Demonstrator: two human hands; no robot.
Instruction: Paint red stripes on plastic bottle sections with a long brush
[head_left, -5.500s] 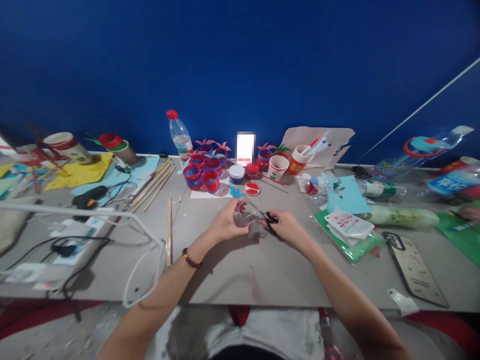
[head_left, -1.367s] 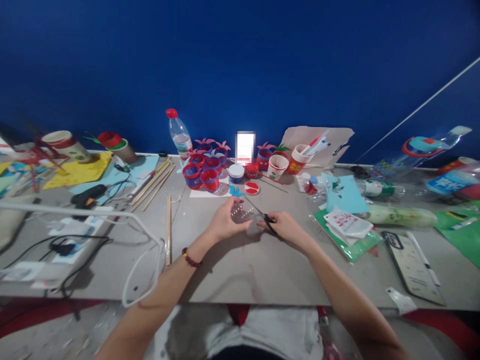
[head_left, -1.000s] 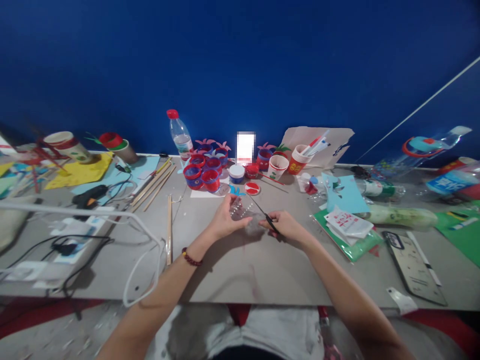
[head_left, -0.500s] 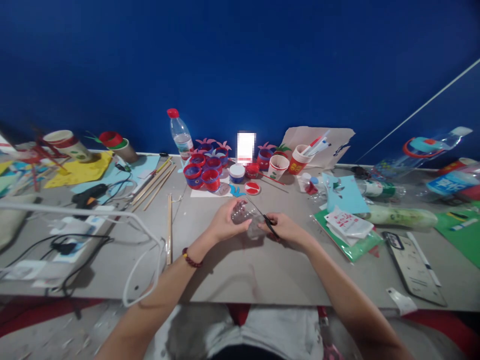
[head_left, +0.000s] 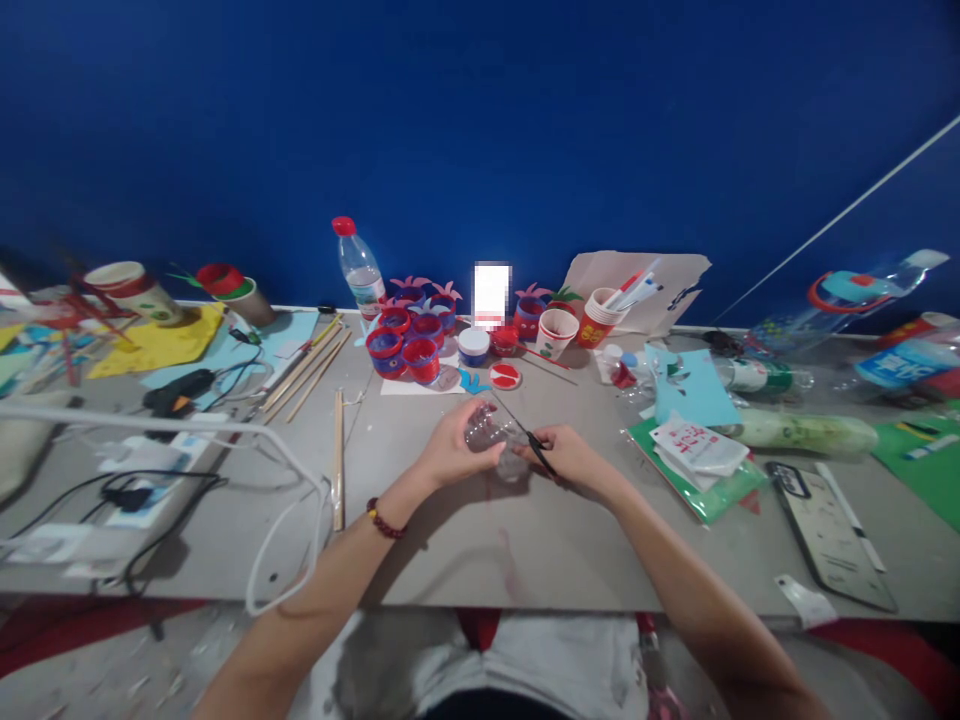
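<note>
A clear, ridged plastic bottle piece (head_left: 484,428) is held above the grey table by my left hand (head_left: 450,445), the fingers behind it and the thumb along its near side. My right hand (head_left: 566,455) grips black-handled scissors (head_left: 537,443), whose blades point up and left across the right side of the plastic. Whether the blades are fully closed is too small to make out. Just beyond the hands lie a blue paper leaf cutout (head_left: 474,381) and a round red-and-white lid (head_left: 505,376).
Several red-and-purple cups (head_left: 386,352) stand at the back beside a bottle with a red cap (head_left: 360,268). Left are wooden sticks (head_left: 339,460), a power strip (head_left: 146,495) and a glue gun (head_left: 180,391). On the right lie a phone (head_left: 829,545), packets (head_left: 697,455) and plastic bottles (head_left: 907,365).
Very little differs. The bottle piece and both hands have stayed almost in place, with a slight shift of the plastic against the scissors.
</note>
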